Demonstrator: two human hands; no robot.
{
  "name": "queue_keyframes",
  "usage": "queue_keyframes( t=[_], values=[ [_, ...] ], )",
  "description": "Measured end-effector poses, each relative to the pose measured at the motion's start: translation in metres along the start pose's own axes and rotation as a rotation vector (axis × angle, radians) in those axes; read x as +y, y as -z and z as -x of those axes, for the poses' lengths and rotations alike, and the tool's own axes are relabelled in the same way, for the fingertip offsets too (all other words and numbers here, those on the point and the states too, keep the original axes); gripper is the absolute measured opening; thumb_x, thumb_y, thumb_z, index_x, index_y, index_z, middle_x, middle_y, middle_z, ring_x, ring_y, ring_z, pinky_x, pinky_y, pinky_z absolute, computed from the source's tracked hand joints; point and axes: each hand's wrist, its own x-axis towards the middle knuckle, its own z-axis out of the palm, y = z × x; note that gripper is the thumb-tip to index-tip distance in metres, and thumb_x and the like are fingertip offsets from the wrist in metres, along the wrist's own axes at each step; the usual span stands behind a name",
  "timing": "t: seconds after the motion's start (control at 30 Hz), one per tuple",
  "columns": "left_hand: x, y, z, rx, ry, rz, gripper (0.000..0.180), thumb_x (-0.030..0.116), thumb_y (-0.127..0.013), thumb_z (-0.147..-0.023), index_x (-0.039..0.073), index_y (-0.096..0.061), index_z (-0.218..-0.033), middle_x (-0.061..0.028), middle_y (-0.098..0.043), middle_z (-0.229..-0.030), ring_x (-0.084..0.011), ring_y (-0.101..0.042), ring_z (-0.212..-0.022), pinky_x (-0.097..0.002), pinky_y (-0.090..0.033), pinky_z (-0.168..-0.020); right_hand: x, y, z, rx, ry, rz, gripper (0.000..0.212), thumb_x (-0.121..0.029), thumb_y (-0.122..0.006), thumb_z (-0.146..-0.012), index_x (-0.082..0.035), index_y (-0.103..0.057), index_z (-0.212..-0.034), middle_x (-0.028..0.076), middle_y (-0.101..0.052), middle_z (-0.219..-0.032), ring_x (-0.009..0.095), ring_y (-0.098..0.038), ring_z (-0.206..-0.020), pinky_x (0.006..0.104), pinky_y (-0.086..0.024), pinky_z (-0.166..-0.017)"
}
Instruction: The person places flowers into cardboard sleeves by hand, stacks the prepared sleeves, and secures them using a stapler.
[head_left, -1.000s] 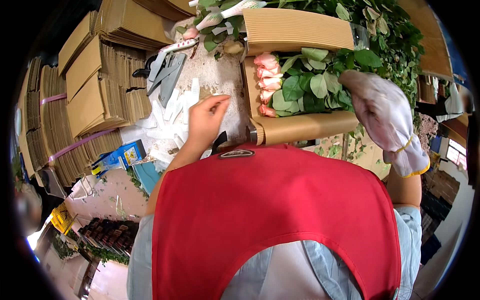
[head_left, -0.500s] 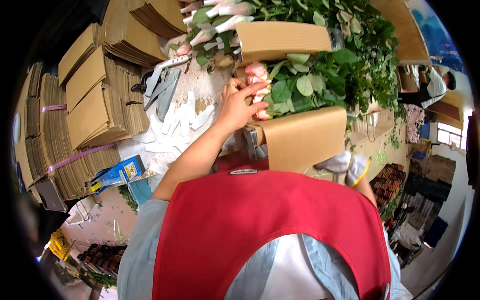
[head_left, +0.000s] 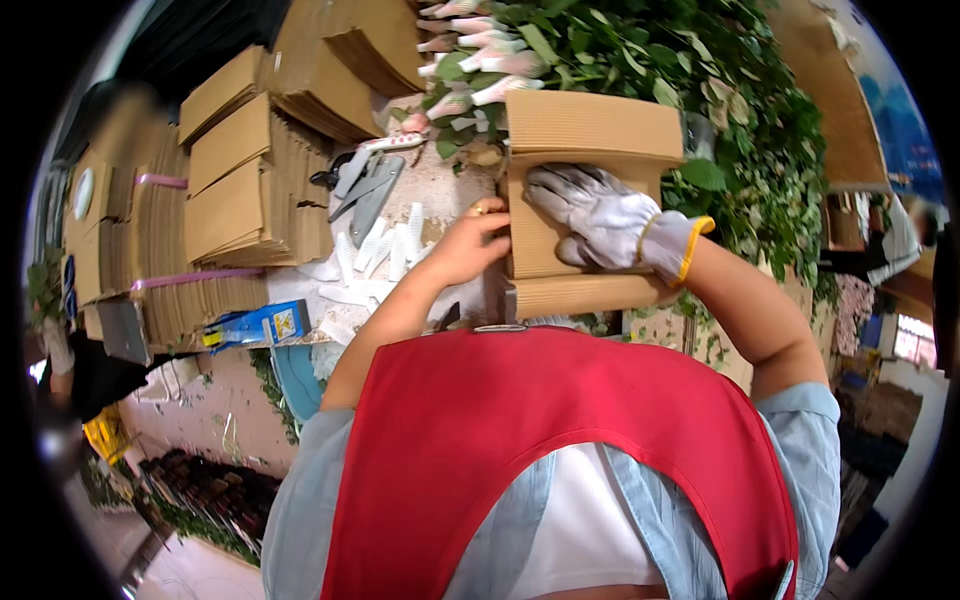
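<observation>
Has right grip (head_left: 605,215), in a smudged white glove with a yellow-edged cuff, palm down on the middle panel of the cardboard (head_left: 530,252). Presents as unclenched: laid flat, with fingers stretched toward the far left and thumb apart. Has left grip (head_left: 468,247), bare and ringed on one finger, at the left edge of the same cardboard, with fingers half bent. Cannot tell whether pinching that edge or only touching it.

Locate cardboard straight ahead of the body, near the middle of the worktop (head_left: 455,188), between a ribbed far flap (head_left: 595,125) and a near flap (head_left: 590,298). Cannot see beneath the panel.

Beyond the far flap, note netted pink buds (head_left: 490,58) at upper left and dense leaves (head_left: 620,50) running off to the right. Near the netted buds, see a bare pink bud (head_left: 413,122).

Left of the cardboard, note a grey hinged tool (head_left: 370,195), just beside a red-spotted white strip (head_left: 395,143). Nearer the body, see loose white nets (head_left: 372,250), scattered and overlapping. Farther left, record tall cardboard stacks (head_left: 230,205), partly bound with pink bands (head_left: 195,279). At the near edge, see a blue device (head_left: 262,325) with a yellow tip.

At the body, note a red apron (head_left: 560,400).
</observation>
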Motion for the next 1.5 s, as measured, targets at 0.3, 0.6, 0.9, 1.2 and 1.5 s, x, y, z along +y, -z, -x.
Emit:
queue_keyframes(
  t=[0.3, 0.6, 0.9, 1.2, 1.5],
  values=[
    [0.019, -0.002, -0.057, 0.082, 0.400, -0.308, 0.039, 0.028, -0.054, -0.091, -0.004, -0.057, -0.111, -0.0260, -0.060, -0.112, -0.0379, -0.057, -0.105, -0.0452, -0.045, -0.092, -0.040, 0.054, -0.066, -0.025, 0.349, 0.193, 0.008, -0.017, -0.058, -0.071, -0.010, -0.061, -0.074, 0.004, -0.058, -0.067, 0.024, -0.063, -0.065, 0.0393, -0.050, -0.056],
    [0.016, -0.021, -0.059, 0.363, 0.090, -0.185, 0.049, 0.032, -0.061, -0.086, 0.004, -0.051, -0.125, -0.0202, -0.054, -0.125, -0.0332, -0.048, -0.119, -0.0405, -0.041, -0.096, -0.112, 0.064, -0.295, 0.599, 0.782, 0.380, 0.033, -0.014, -0.048, -0.085, -0.007, -0.052, -0.117, 0.009, -0.062, -0.108, 0.028, -0.055, -0.115, 0.0429, -0.037, -0.107],
    [0.001, -0.007, -0.066, 0.206, 0.090, -0.520, 0.027, 0.019, -0.051, -0.086, -0.001, -0.065, -0.074, -0.0254, -0.064, -0.075, -0.0427, -0.063, -0.071, -0.0502, -0.051, -0.067, 0.036, 0.124, 0.068, 0.517, 0.051, -1.009, 0.029, -0.006, -0.058, -0.086, 0.001, -0.058, -0.114, 0.009, -0.065, -0.104, 0.018, -0.064, -0.090, 0.0251, -0.050, -0.080],
    [0.026, 0.005, -0.060, 0.206, 0.138, -0.537, 0.027, 0.020, -0.048, -0.092, -0.004, -0.061, -0.090, -0.0289, -0.062, -0.080, -0.0466, -0.060, -0.078, -0.0527, -0.048, -0.071, -0.037, 0.086, 0.114, 0.380, -0.602, -1.824, 0.037, -0.015, -0.054, -0.091, -0.005, -0.048, -0.126, 0.007, -0.061, -0.107, 0.014, -0.064, -0.080, 0.0265, -0.054, -0.068],
    [0.035, 0.006, -0.061, 0.138, 0.206, -0.515, 0.024, 0.018, -0.048, -0.091, -0.002, -0.060, -0.094, -0.0274, -0.063, -0.082, -0.0457, -0.060, -0.080, -0.0520, -0.048, -0.074, 0.019, 0.054, 0.010, -0.358, -1.035, -1.092, 0.035, -0.039, -0.065, -0.079, -0.004, -0.062, -0.076, 0.005, -0.061, -0.070, 0.015, -0.054, -0.058, 0.0265, -0.044, -0.052]
  ],
)
